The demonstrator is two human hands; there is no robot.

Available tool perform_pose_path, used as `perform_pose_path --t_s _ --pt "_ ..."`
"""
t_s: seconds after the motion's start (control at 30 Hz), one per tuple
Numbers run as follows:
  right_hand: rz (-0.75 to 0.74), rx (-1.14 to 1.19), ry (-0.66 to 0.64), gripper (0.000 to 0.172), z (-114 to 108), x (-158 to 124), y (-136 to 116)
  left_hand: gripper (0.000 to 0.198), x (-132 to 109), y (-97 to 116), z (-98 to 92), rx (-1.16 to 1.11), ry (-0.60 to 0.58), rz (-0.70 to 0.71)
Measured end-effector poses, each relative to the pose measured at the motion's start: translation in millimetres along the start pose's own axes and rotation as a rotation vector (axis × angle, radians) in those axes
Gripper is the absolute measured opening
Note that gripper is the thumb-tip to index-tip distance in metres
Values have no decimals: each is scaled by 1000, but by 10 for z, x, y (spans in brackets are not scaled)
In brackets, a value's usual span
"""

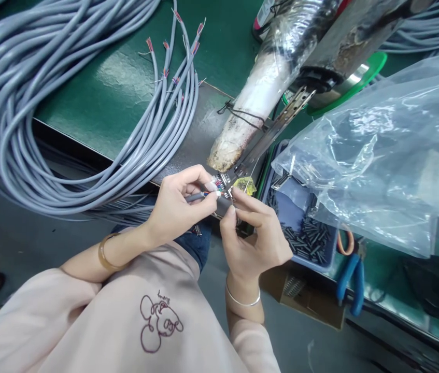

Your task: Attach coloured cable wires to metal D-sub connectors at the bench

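Note:
My left hand [182, 204] pinches the end of a grey cable [195, 197], whose thin coloured wires [206, 194] fan out past the thumb and forefinger. Right beside it, my right hand [252, 228] is closed at the fingertips on the edge of a small metal multi-pin connector [228, 194]. The wire ends meet the connector's pins; whether they are joined I cannot tell. Just above my fingers is the tip of a dark metal tool [248, 158], near a scrap of yellow material [244, 185].
A large coil of grey cables [20, 129] with stripped ends covers the left bench. A plastic-wrapped tube [252, 98] slants down towards my hands. To the right are a blue tray [330, 256] of small black sleeves, a clear plastic bag [374, 171] and blue-handled pliers [353, 282].

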State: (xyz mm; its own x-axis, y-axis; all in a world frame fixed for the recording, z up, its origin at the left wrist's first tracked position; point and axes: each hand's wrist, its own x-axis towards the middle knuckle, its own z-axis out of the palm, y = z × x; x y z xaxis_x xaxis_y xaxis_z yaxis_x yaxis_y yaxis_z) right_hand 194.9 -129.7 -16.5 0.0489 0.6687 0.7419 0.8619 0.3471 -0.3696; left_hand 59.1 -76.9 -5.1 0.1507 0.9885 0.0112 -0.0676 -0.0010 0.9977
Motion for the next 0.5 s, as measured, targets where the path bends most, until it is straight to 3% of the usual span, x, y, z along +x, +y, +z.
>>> perform_pose_path --t_s 0.23,0.5 --pt "9 36 2 18 -4 12 5 10 6 16 0 -21 -7 -10" --pt "-19 1 -92 19 -33 9 -8 10 0 -59 -19 -5 -19 -39"
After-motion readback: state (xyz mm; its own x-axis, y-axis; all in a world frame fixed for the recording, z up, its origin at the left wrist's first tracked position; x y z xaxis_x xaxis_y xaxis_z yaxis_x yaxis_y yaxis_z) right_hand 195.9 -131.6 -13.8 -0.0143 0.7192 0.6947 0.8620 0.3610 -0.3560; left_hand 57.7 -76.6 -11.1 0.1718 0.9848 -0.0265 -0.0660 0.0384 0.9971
